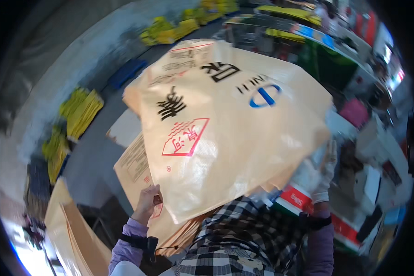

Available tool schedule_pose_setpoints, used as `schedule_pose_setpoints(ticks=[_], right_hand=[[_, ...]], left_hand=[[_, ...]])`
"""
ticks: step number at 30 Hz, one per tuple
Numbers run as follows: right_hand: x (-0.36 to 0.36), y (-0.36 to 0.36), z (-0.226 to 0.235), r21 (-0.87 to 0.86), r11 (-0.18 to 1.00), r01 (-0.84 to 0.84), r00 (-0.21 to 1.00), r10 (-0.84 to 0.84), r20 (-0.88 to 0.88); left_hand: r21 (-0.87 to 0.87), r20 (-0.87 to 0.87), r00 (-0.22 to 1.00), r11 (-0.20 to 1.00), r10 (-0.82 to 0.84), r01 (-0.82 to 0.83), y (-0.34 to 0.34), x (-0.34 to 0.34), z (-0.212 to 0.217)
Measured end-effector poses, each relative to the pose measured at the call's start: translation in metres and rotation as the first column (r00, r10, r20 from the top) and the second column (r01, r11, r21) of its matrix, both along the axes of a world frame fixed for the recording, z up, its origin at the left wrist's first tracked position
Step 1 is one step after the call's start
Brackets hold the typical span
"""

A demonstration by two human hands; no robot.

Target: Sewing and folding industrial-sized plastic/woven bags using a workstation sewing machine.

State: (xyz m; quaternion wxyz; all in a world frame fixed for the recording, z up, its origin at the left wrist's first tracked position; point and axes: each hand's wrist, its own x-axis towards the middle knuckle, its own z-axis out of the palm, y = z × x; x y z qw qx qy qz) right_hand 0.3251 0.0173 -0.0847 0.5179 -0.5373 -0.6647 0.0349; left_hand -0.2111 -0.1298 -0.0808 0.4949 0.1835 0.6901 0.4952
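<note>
A large tan woven sack point(244, 138) with black, blue and red printing spreads across the middle in front of me, its far part raised and creased. My left hand point(147, 202) has its thumb and fingers pinched on the sack's lower left edge. Beneath it, more flat tan sacks point(135, 168) lie in a stack, their layered edges showing near my lap. My right hand point(325, 172), pale and apparently gloved, is beside the sack's right edge. Motion blur and the sack conceal its fingers, so its grip is unclear.
Yellow-green folded bundles point(85, 112) line the wall at left and far. Another group of tan sacks point(73, 230) stands at lower left. Red-and-white boxes point(295, 198) and clutter crowd the right, near a pink object point(354, 112). A checked apron point(234, 239) covers my lap.
</note>
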Motion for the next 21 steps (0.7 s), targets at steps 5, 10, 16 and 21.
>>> schedule_pose_setpoints(ticks=[5, 10, 16, 21], right_hand=[[-0.051, -0.013, -0.019, 0.040, 0.957, -0.287, 0.934, 0.270, 0.233], [-0.247, -0.072, 0.046, -0.081, 0.808, -0.583, 0.809, 0.587, 0.030], [-0.305, -0.059, -0.062, -0.435, 0.743, -0.509, 0.860, 0.463, -0.215], [-0.247, -0.081, -0.188, -0.618, 0.703, -0.351, 0.933, 0.318, -0.168]], left_hand=[[0.184, -0.935, 0.249, 0.945, 0.253, -0.269, -0.102, -0.107, 0.014], [0.287, -0.958, -0.150, 0.829, 0.244, -0.479, -0.276, -0.176, 0.045], [0.188, -0.981, -0.085, 0.752, 0.174, -0.632, -0.320, -0.159, -0.012], [0.045, -0.932, 0.214, 0.679, 0.292, -0.733, -0.305, -0.152, -0.133]])
